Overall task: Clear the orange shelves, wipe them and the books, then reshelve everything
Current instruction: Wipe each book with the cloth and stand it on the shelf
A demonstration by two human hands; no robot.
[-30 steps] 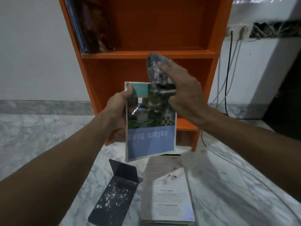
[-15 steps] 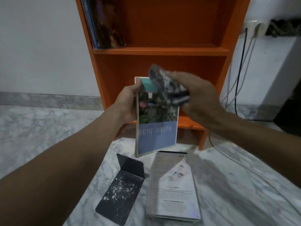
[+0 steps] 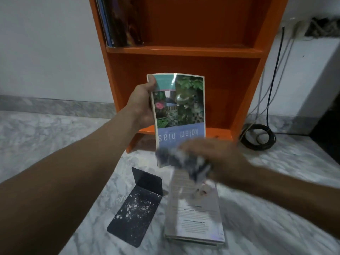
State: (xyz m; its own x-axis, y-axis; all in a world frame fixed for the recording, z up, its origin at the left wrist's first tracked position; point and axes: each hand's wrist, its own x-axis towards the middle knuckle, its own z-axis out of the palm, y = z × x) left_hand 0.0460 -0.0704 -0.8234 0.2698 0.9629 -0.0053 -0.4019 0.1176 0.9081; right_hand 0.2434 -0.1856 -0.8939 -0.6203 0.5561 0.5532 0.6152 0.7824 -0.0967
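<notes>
Fingers: the left thumb [image 3: 151, 80] presses on the top corner of the cover and the other left fingers are hidden behind it. The right fingers are blurred but curl round the cloth [image 3: 182, 161].
Floor [image 3: 46, 140]: grey-white marble that runs back to a grey skirting under a white wall [image 3: 46, 52].
Shelf [image 3: 184, 50]: orange, standing on the floor against the wall. Its upper compartment holds shelved books [image 3: 121, 21] upright at the left side.
Stack [image 3: 195, 219]: a few books lying flat on the floor in front of the shelf. The top one is white with lines of small print. The far end is partly covered by the right hand [image 3: 224, 159] and the cloth.
Book: the book [image 3: 181, 111] is held upright in the air in front of the lower compartment, apart from the shelf, with its cover towards the camera. It is upside down (the title "kolam hias" reads inverted on the blue band). Garden photos fill the upper part.
Left hand [image 3: 141, 105]: it grips the book by its left edge, with the arm reaching in from the lower left.
Bookend [image 3: 136, 208]: black and L-shaped, on the floor just left of the stack. Its upright plate faces the shelf and white specks are scattered on its base.
Cables [image 3: 257, 137]: a dark coil on the floor right of the shelf, with leads running up the wall.
Cloth: a grey and white bunch in the right hand, lying against the book's bottom edge.
</notes>
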